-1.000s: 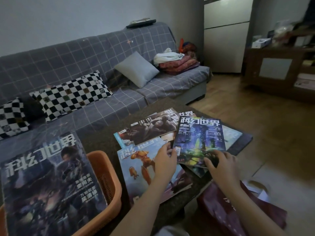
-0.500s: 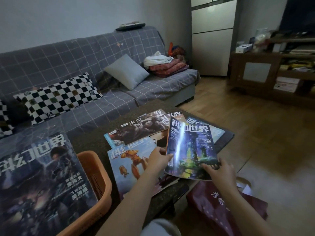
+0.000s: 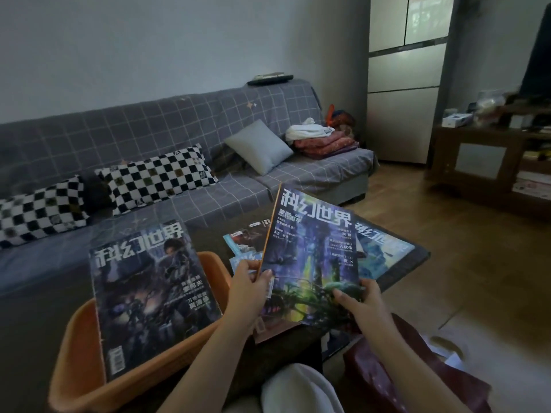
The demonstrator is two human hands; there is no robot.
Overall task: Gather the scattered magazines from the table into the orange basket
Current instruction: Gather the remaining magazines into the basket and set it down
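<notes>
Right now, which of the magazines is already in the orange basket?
The dark-cover magazine with a figure on it, leaning in the orange basket. The purple-green magazine is held up by both hands; the others lie on the table.

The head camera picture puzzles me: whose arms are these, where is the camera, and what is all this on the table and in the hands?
There is no machine here. A person wears a camera on the head, looking forward and down, so you see their own two bare arms. Both hands lift one magazine with a purple and green cover: the left hand pinches its lower left edge, the right hand grips its lower right corner. Beneath it more magazines lie spread on the dark table. At the left an orange basket already holds one dark-covered magazine, propped at a tilt. Behind stands a grey checked sofa with cushions.
</notes>
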